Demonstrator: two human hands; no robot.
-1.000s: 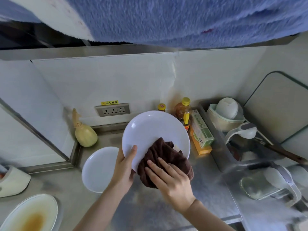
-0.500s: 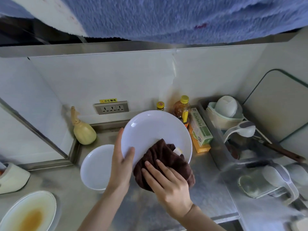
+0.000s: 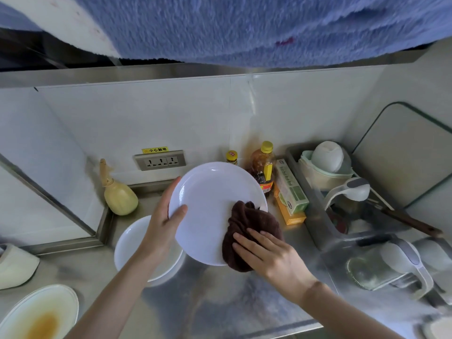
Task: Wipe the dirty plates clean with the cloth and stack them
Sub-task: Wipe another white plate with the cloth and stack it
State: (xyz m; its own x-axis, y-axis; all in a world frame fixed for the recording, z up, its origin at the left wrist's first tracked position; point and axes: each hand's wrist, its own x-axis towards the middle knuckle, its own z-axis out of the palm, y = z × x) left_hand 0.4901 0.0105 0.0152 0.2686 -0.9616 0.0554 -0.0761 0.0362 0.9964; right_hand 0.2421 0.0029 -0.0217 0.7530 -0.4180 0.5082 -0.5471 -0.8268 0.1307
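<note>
- A dirty plate [image 3: 40, 314] with a brown-orange smear lies flat at the near left corner of the steel counter [image 3: 220, 302], well to the left of both hands and nearer the person than either grip.
- A pale yellow gourd-shaped bottle [image 3: 119, 198] stands by the back wall, left of and beyond the left hand.
- A white plate [image 3: 137, 245] lies flat on the counter directly under the left wrist, partly hidden by the forearm and by the held plate.
- The left hand [image 3: 162, 218] grips the left rim of the held plate [image 3: 210, 204]: the thumb is curled over the front face, and the fingers wrap behind the edge.
- The held plate is lifted off the counter and tilted, its clean-looking white face turned toward the camera; it spans the gap between the two hands.
- A brown cloth [image 3: 247, 231] is bunched against the lower right part of the plate's face and hangs past its rim.
- The right hand [image 3: 269, 255] presses on the cloth with its fingers fairly straight and spread; the cloth lies under and just beyond the fingertips.
- Two yellow-capped bottles [image 3: 263, 167] and a green box [image 3: 291, 189] stand behind the plate, beyond the right hand.
- A dish rack [image 3: 322, 231] with bowls sits well to the right of the right hand.
</note>
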